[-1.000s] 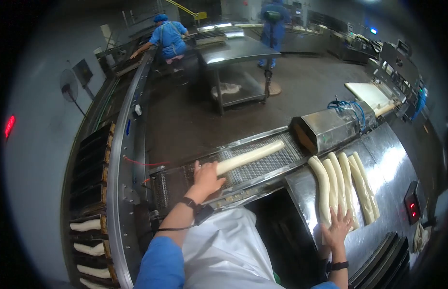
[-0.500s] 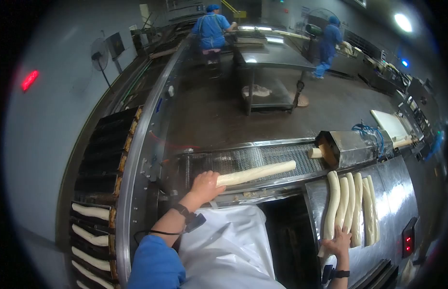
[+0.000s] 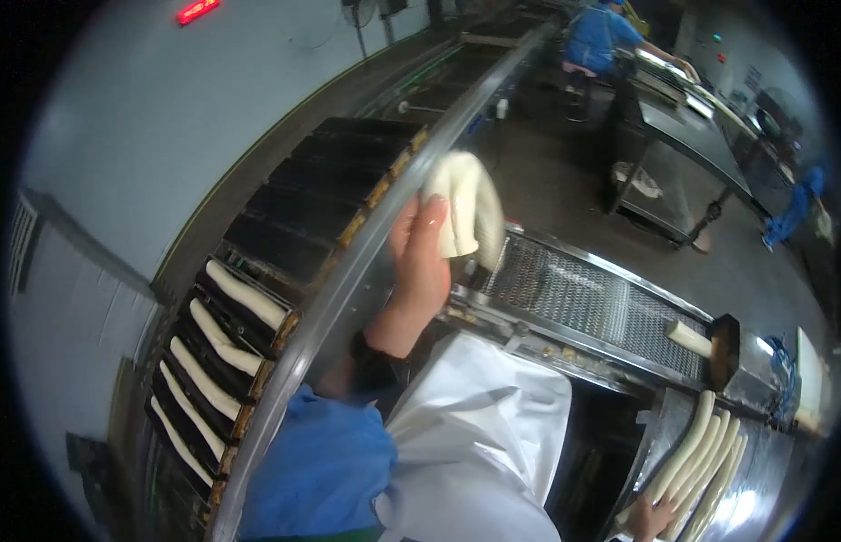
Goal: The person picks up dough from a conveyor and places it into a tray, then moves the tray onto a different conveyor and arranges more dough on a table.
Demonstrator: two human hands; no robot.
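Note:
My left hand (image 3: 422,248) is raised beside the metal rail, its fingers closed round a pale dough roll (image 3: 461,203). The roll bends over the hand, and its far part hangs down, smeared by motion. At the lower right, my right hand (image 3: 654,518) rests with its fingers apart on the near ends of several long dough rolls (image 3: 696,461). These rolls lie side by side on a metal table (image 3: 764,465).
Left of the rail (image 3: 348,275) stand dark baking moulds (image 3: 299,212); several nearer ones hold dough strips (image 3: 244,294). A mesh conveyor (image 3: 579,294) carries a short dough piece (image 3: 689,338) at a metal housing (image 3: 755,361). Co-workers in blue (image 3: 601,38) stand farther off.
My left hand has lifted the dough roll off the conveyor and carried it up towards the rail; the roll now droops. The view has turned left. My right hand stays at the rolls.

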